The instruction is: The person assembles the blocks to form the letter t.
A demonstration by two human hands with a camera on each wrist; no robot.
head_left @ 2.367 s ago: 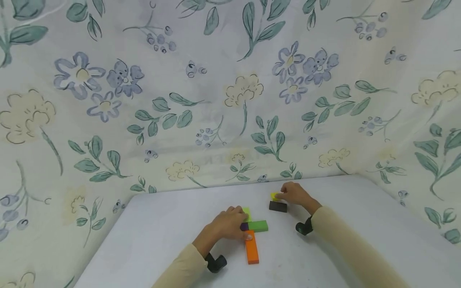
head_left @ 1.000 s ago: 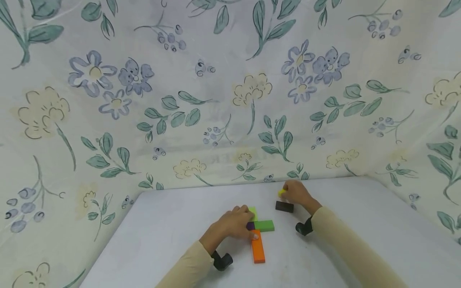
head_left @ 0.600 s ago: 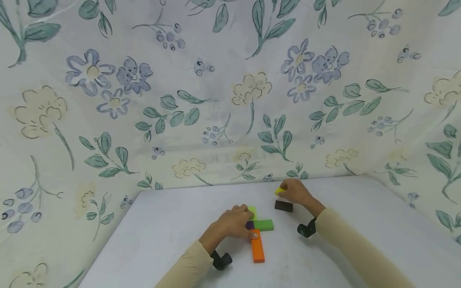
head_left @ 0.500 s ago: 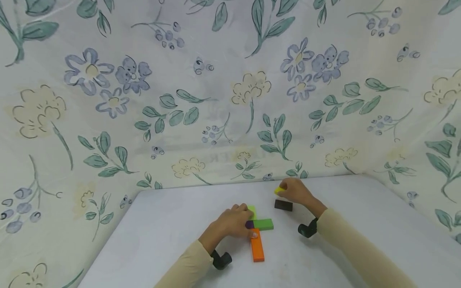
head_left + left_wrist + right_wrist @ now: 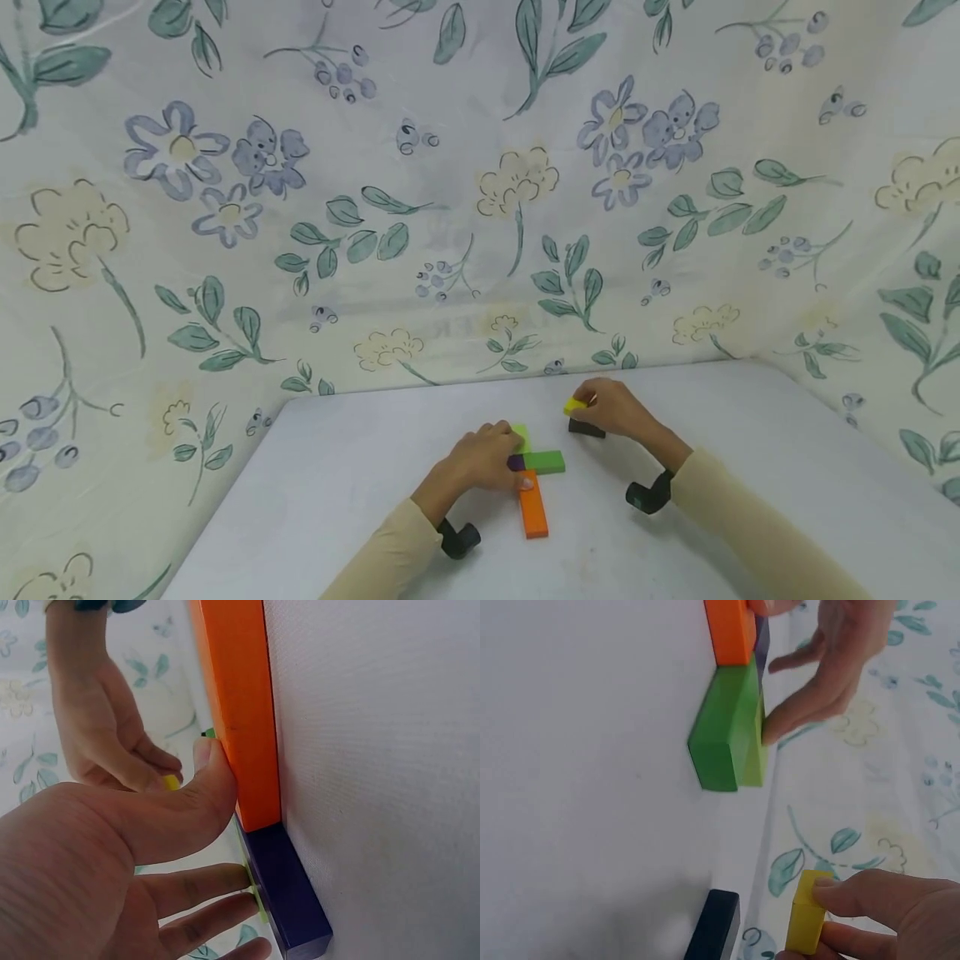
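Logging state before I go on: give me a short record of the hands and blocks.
left hand: thumb on orange block, fingertips at lime block
right hand: pinches yellow block between thumb and fingers
block group: orange, lime, purple block and green block, set close together
orange block's position: one end against the purple block, nearest the person in the group
black block: on the white table, apart from the group
yellow and black: apart in the right wrist view
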